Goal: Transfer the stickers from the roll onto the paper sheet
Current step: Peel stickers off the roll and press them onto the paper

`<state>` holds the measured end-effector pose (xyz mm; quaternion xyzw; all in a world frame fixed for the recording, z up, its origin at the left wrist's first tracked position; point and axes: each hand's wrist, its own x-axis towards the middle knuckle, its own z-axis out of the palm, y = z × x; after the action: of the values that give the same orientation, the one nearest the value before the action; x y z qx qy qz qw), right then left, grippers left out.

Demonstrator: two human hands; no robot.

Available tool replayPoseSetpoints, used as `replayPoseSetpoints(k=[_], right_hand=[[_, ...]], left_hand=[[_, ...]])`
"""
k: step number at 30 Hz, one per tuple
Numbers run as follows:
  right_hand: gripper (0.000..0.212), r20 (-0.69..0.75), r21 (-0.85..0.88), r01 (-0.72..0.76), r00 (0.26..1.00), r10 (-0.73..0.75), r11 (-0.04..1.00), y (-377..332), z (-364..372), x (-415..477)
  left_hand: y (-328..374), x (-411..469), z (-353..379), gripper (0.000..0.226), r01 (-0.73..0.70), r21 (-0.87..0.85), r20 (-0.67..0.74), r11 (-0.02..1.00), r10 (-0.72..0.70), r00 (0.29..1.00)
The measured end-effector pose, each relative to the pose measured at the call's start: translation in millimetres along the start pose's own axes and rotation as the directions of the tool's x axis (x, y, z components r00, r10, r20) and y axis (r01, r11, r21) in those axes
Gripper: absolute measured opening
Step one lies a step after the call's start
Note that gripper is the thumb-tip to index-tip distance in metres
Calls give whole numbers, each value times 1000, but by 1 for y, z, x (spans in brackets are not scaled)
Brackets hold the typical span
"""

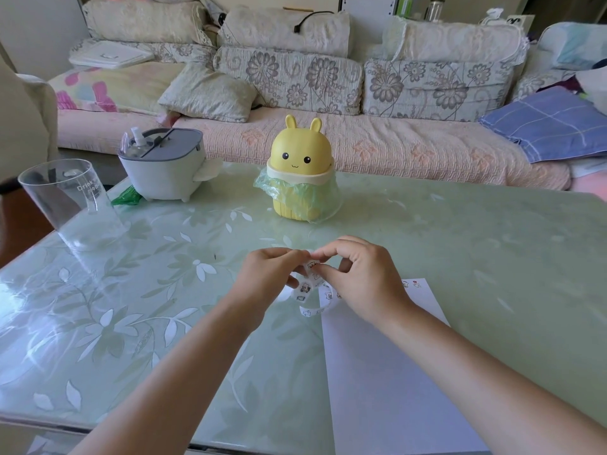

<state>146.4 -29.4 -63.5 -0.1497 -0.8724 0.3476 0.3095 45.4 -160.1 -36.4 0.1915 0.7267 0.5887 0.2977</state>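
Two hands meet right in front of the yellow bunny bin (300, 169), on the camera side. The left hand (269, 274) has its fingers curled round the loose strip of the sticker roll (306, 288). The right hand (358, 274) pinches the strip's top end between thumb and forefinger, and the rest loops down under them. The paper sheet (377, 356) lies in front of the bin, a bit right, with a few stickers (415, 284) on its far corner. A clear glass (70, 198) sits way off left of the bin.
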Motion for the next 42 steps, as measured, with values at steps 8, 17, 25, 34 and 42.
replayPoseSetpoints(k=[8, 17, 25, 34, 42], right_hand=[[9, 14, -155, 132, 991, -131, 979, 3, 1, -1], [15, 71, 197, -259, 966, 250, 946, 12, -16, -3], [3, 126, 122, -561, 827, 547, 819, 57, -53, -8], [16, 184, 59, -659, 745, 641, 750, 74, -49, -9], [8, 217, -33, -677, 713, 667, 735, 80, -43, -2]], left_hand=[[-2, 2, 3, 18, 94, -3, -3, 996, -94, 996], [-23, 19, 13, 29, -109, 683, -180, 723, 311, 933], [-32, 29, 46, 29, -490, 838, 205, 240, 693, 691], [-61, 32, 65, 28, -660, 747, 575, 81, 421, 702], [-69, 31, 63, 43, -652, 757, 580, 52, 407, 706]])
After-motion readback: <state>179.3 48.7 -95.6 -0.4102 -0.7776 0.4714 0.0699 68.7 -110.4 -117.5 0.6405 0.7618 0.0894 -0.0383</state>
